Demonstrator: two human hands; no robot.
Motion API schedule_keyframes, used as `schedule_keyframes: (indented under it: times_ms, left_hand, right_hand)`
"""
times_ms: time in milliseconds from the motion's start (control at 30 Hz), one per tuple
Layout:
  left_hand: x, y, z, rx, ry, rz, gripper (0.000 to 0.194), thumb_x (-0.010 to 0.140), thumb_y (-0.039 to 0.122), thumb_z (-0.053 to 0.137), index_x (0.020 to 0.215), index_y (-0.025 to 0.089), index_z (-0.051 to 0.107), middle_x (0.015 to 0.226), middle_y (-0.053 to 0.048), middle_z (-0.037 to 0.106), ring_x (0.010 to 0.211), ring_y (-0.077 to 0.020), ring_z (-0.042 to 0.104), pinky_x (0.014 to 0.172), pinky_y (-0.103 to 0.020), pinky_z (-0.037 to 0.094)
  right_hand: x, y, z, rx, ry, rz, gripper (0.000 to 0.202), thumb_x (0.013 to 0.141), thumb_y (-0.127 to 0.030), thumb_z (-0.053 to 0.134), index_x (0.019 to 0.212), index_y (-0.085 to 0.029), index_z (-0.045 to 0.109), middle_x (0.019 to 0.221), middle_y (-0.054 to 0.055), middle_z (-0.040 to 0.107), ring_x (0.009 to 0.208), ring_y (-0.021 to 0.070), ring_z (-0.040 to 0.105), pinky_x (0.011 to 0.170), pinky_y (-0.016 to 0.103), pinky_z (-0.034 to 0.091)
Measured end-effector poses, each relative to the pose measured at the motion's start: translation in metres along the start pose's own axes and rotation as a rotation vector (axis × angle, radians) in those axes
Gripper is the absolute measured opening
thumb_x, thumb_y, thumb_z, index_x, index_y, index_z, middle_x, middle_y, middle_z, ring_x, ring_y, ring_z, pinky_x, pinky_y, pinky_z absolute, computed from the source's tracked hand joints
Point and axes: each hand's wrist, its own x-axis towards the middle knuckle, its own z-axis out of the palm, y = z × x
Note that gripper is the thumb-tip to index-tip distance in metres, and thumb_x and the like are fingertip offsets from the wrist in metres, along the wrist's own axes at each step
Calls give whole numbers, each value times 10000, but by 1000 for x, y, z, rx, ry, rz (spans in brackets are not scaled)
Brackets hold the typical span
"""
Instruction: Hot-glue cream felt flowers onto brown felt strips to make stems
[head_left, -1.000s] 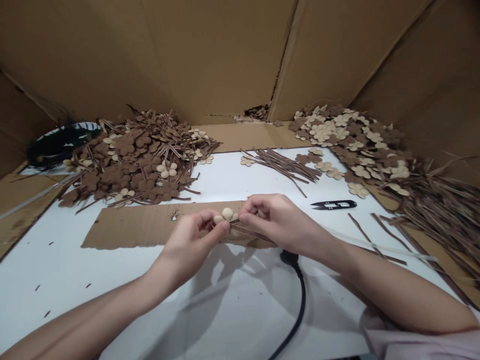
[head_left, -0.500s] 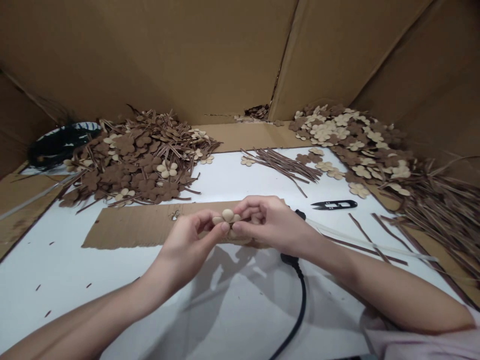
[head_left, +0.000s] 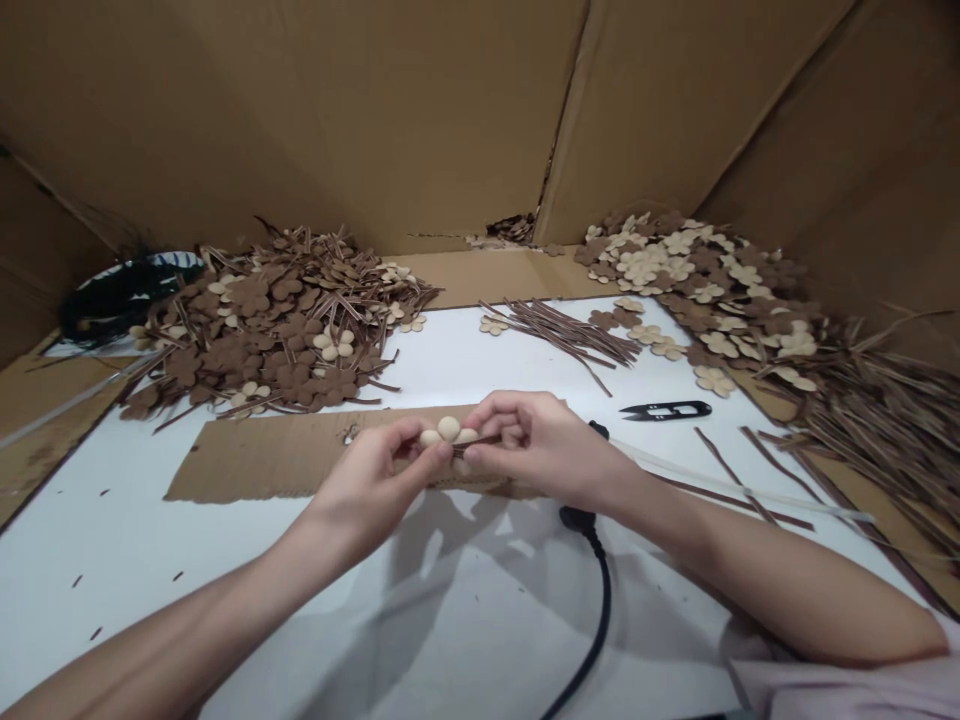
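Note:
Between my two hands, a small cream flower cutout (head_left: 449, 429) with rounded petals is held over the cardboard strip. My left hand (head_left: 386, 462) pinches it from the left, thumb on its near side. A thin brown strip (head_left: 478, 443) lies across the flower, and my right hand (head_left: 536, 448) closes thumb and fingers on it. Part of the flower and strip are hidden by the fingertips. The flat cardboard strip (head_left: 255, 460) lies on the white tabletop below both hands.
Brown and cream flowers with stems heap up at left (head_left: 277, 320); loose flowers (head_left: 675, 270) and a bundle of brown strips (head_left: 892, 420) lie at right. More strips (head_left: 570, 330) sit behind. Black thread snips (head_left: 666, 411) and a black cable (head_left: 604, 600) lie right of my hands.
The brown strip now shows across the front of the flower, where it was barely visible before. The flower has tilted slightly; both hands stay in nearly the same place.

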Motion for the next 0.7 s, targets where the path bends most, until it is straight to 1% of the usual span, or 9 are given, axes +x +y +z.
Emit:
schedule_keyframes:
  times_ms: [67, 200, 367, 433, 533, 600, 700]
  left_hand:
    - [0, 1, 1, 23, 26, 15, 293, 788, 422, 499, 762, 141, 575, 699, -21, 573, 649, -157, 516, 566, -236, 382]
    - [-3, 4, 5, 130, 128, 41, 305, 805, 424, 459, 685, 157, 545, 637, -7, 547, 605, -145, 490, 548, -232, 364]
    - [-6, 4, 6, 263, 225, 97, 272, 801, 390, 462, 668, 170, 551, 613, 2, 560, 580, -138, 494, 528, -220, 345]
    - [-6, 5, 3, 232, 230, 102, 255, 790, 375, 482, 660, 171, 560, 599, 7, 564, 566, -134, 491, 519, -214, 346]
    - [-3, 8, -3, 130, 196, 115, 263, 777, 348, 501, 602, 164, 564, 583, 4, 572, 544, -122, 476, 510, -208, 348]
    - [-1, 11, -7, 84, 195, 119, 266, 764, 330, 518, 566, 159, 562, 564, 6, 564, 520, -109, 449, 492, -202, 333]
    - [2, 13, -11, 52, 227, 99, 254, 746, 324, 544, 559, 153, 566, 530, 20, 522, 483, -90, 395, 458, -196, 297]
  right_hand:
    - [-1, -2, 0, 12, 9, 13, 174, 656, -152, 649, 804, -163, 559, 680, -40, 566, 500, 45, 472, 439, 158, 350]
    - [-1, -4, -1, 35, 20, 20, 210, 639, -136, 662, 814, -163, 550, 668, -46, 561, 487, 39, 463, 424, 150, 341]
    - [-1, -3, -2, 28, -6, 8, 202, 674, -159, 651, 834, -164, 527, 658, -40, 553, 501, 47, 482, 422, 144, 356]
    - [-1, -2, -4, 13, -26, -5, 192, 694, -181, 645, 844, -170, 526, 671, -36, 548, 510, 52, 498, 421, 145, 364]
    - [0, -3, -10, -35, -52, 10, 195, 707, -191, 636, 869, -181, 527, 674, -42, 538, 492, 53, 500, 405, 154, 357]
    - [0, -5, -14, -75, -63, 17, 207, 696, -175, 641, 872, -179, 534, 659, -52, 529, 493, 52, 492, 420, 160, 356]
    - [2, -10, -18, -102, -94, 32, 232, 661, -147, 660, 860, -169, 543, 631, -68, 515, 499, 47, 478, 449, 163, 354]
